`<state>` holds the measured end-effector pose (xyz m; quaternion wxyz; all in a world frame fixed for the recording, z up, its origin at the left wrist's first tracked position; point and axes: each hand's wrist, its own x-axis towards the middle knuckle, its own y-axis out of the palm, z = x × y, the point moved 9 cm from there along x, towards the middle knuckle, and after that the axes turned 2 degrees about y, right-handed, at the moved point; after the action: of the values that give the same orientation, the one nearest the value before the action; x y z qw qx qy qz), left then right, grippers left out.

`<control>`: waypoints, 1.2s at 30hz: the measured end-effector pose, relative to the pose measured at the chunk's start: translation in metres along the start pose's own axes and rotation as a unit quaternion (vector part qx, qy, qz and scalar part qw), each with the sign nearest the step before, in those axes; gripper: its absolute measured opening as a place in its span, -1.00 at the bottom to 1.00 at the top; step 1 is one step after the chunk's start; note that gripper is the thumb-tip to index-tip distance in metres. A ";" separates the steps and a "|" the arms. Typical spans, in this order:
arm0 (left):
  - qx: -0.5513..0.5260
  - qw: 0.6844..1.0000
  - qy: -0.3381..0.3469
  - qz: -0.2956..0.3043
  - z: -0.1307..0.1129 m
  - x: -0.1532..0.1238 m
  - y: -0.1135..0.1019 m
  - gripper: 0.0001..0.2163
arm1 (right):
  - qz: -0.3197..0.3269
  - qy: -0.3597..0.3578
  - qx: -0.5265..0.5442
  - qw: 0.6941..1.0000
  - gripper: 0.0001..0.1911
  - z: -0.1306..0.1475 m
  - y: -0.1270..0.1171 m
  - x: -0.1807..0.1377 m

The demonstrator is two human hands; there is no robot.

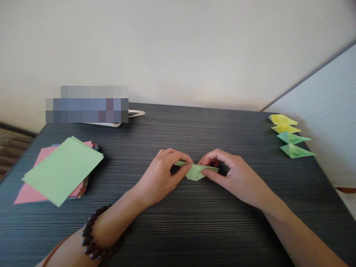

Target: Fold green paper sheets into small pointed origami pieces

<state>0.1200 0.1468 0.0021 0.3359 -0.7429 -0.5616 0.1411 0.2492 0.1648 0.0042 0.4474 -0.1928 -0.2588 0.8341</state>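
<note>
A small folded piece of light green paper point(195, 171) lies at the middle of the dark wood-grain table point(178, 222). My left hand point(162, 174) pinches its left end with thumb and fingers. My right hand point(232, 174) pinches its right end the same way. Both hands rest low on the table, fingers curled round the paper. A dark bead bracelet point(96, 237) circles my left wrist.
A stack of flat paper sheets point(59, 170), green on top and pink beneath, lies at the left. Several folded paper shapes, two yellow point(283, 124) and two green point(294, 144), line the right edge beside a pale wall panel. A blurred object sits at the back left.
</note>
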 end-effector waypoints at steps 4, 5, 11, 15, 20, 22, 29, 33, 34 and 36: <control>-0.035 0.997 0.040 -0.050 -0.008 -0.002 -0.009 -0.93 | -0.075 -0.074 -0.047 0.993 -0.88 0.012 -0.009 -0.005; -0.032 0.994 0.082 -0.067 -0.015 -0.003 -0.013 -0.93 | -0.102 -0.119 -0.078 0.985 -0.89 0.019 -0.012 -0.009; 0.120 0.971 0.202 -0.053 -0.028 -0.010 -0.015 -0.90 | -0.167 -0.301 -0.274 0.898 -0.79 0.035 -0.006 -0.036; 0.204 0.950 0.234 0.027 -0.027 -0.013 -0.004 -0.80 | -0.129 -0.273 -0.322 0.897 -0.86 0.027 0.004 -0.035; 0.249 0.932 0.258 0.060 -0.033 -0.016 0.002 -0.76 | -0.098 -0.267 -0.315 0.906 -0.76 0.021 0.004 -0.040; 0.256 0.926 0.268 0.076 -0.035 -0.019 0.006 -0.77 | -0.082 -0.278 -0.303 0.908 -0.74 0.017 0.004 -0.046; 0.260 0.929 0.239 0.108 -0.029 -0.020 0.012 -0.77 | -0.079 -0.262 -0.281 0.920 -0.72 0.003 0.000 -0.054; 0.255 0.939 0.209 0.101 -0.022 -0.019 0.008 -0.77 | -0.103 -0.265 -0.289 0.914 -0.74 0.003 -0.005 -0.055; 0.253 0.940 0.206 0.099 -0.021 -0.018 0.007 -0.78 | -0.103 -0.270 -0.300 0.909 -0.73 0.003 -0.005 -0.056; 0.252 0.942 0.202 0.093 -0.021 -0.018 0.005 -0.78 | -0.102 -0.267 -0.324 0.902 -0.70 0.003 -0.004 -0.055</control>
<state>0.1303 0.1226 0.0116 0.6044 -0.6954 -0.3562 0.1556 0.2792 0.1198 0.0142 0.3571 -0.0701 -0.6423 0.6745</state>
